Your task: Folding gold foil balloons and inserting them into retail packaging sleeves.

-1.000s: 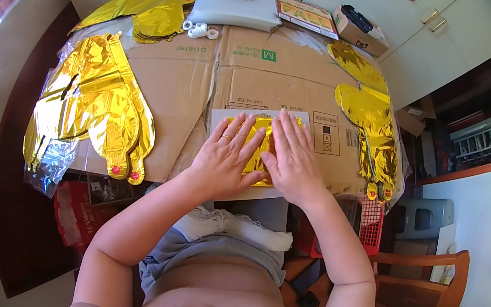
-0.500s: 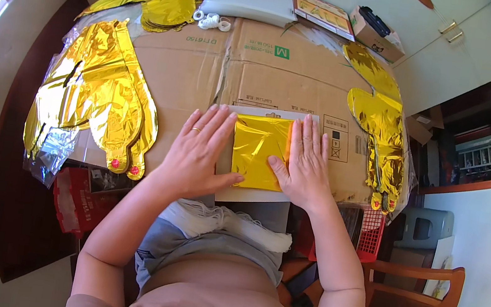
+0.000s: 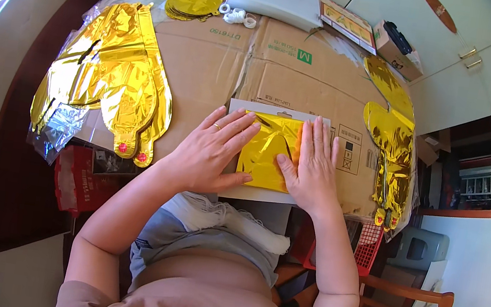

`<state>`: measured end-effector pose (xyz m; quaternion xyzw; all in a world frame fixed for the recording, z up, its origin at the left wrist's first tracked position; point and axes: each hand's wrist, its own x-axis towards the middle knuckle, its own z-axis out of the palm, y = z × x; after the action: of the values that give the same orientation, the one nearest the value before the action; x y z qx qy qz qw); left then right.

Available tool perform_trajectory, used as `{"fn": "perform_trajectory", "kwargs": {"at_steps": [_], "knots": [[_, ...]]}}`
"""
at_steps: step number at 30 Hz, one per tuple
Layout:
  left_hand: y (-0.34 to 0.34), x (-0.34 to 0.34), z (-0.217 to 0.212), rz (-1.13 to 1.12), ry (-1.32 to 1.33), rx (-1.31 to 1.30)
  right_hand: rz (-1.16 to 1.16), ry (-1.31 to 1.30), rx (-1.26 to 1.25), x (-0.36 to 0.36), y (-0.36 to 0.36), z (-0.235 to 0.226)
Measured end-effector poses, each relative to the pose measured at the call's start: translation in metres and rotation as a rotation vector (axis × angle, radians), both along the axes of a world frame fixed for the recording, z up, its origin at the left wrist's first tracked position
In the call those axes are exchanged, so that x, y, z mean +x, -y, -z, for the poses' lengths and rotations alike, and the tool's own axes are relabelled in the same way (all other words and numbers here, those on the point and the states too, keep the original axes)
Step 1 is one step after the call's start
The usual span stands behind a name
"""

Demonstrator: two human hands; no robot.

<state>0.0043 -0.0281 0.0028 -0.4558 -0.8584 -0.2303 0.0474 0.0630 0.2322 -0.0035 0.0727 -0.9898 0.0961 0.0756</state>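
We are pressing both palms flat on a folded gold foil balloon (image 3: 268,150) lying on a grey backing card (image 3: 277,112) atop the flattened cardboard box (image 3: 208,65). Our left hand (image 3: 211,151) is resting with fingers spread and straight, gripping nothing; our right hand (image 3: 314,164) is lying likewise, fingers together. More gold foil balloons (image 3: 110,82) are lying at the left.
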Motion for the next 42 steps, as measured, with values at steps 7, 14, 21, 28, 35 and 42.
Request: {"fn": "perform_trajectory", "kwargs": {"at_steps": [7,14,21,28,35,42], "knots": [[-0.002,0.004,-0.005,-0.05,-0.017,-0.048,-0.103,-0.026,-0.075,0.0,-0.028,-0.004],[-0.003,0.006,-0.004,-0.092,-0.032,-0.127,-0.062,-0.014,0.083,0.0,-0.03,-0.002],[0.003,0.008,-0.004,-0.105,-0.052,-0.152,-0.06,0.012,0.086,0.001,-0.031,0.003],[0.017,0.003,-0.003,-0.079,0.062,0.036,-0.05,-0.013,0.082,0.002,-0.031,0.008],[0.01,0.008,-0.002,-0.119,-0.023,0.163,-0.022,-0.056,0.057,0.002,-0.028,0.009],[-0.013,0.009,0.008,-0.12,-0.054,0.078,-0.028,-0.144,-0.302,0.002,-0.033,0.004]]}}
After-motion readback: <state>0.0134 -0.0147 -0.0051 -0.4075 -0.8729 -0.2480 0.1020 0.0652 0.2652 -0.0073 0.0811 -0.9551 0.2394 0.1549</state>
